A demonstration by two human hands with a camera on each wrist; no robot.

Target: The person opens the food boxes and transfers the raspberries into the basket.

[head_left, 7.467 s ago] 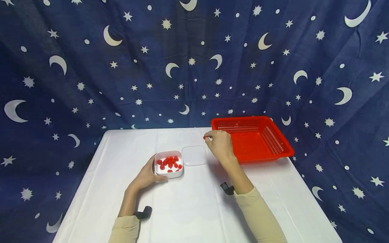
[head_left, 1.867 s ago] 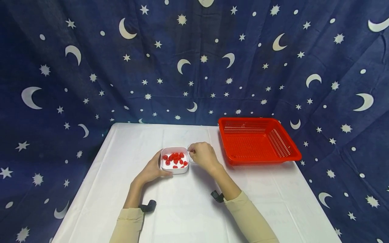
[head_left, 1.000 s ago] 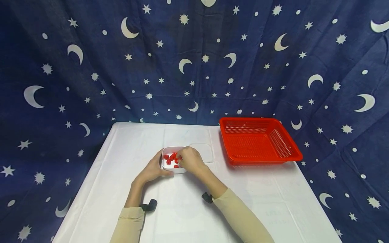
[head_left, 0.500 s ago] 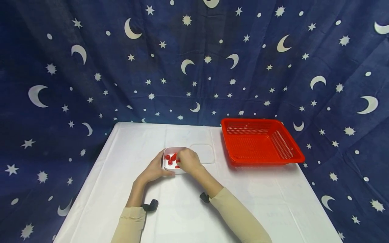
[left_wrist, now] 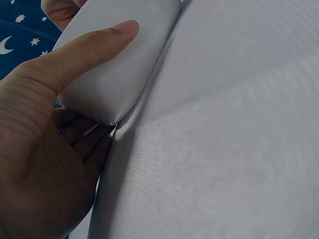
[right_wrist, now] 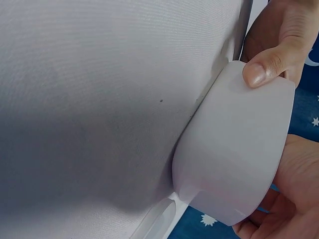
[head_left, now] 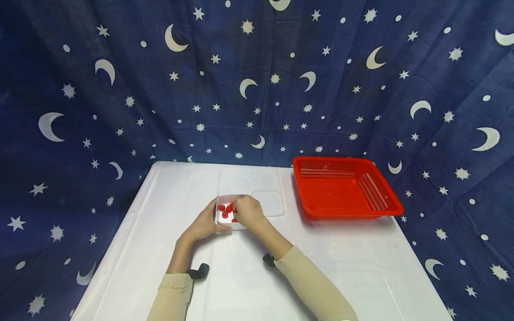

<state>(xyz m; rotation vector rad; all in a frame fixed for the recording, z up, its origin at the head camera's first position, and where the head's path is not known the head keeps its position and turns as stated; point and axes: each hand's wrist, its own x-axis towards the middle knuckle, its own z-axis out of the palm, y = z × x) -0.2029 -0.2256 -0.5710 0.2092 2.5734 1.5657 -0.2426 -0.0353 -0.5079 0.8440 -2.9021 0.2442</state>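
Observation:
A small white box (head_left: 238, 226) sits on the table with several red raspberries (head_left: 225, 215) in it. My left hand (head_left: 204, 223) grips the box from its left side. In the left wrist view the thumb of that left hand (left_wrist: 55, 74) presses the near wall, its fingers round the corner. My right hand (head_left: 248, 211) reaches into the right part of the box, knuckles up. The right wrist view has the right hand (right_wrist: 301, 186) at the far rim, fingers bent down inside. The box wall hides its fingertips, so whether they pinch a raspberry does not show.
A clear flat lid (head_left: 268, 203) lies on the table just right of the box. Farther right, at the back corner, stands a red slotted basket (head_left: 349, 216). White cloth covers the table (head_left: 241, 276); a dark blue star-and-moon curtain (head_left: 257, 89) hangs behind.
My right hand held a raspberry in the air near the basket, then came left over the lid and into the box. In the last half second it barely moves. My left hand keeps its grip.

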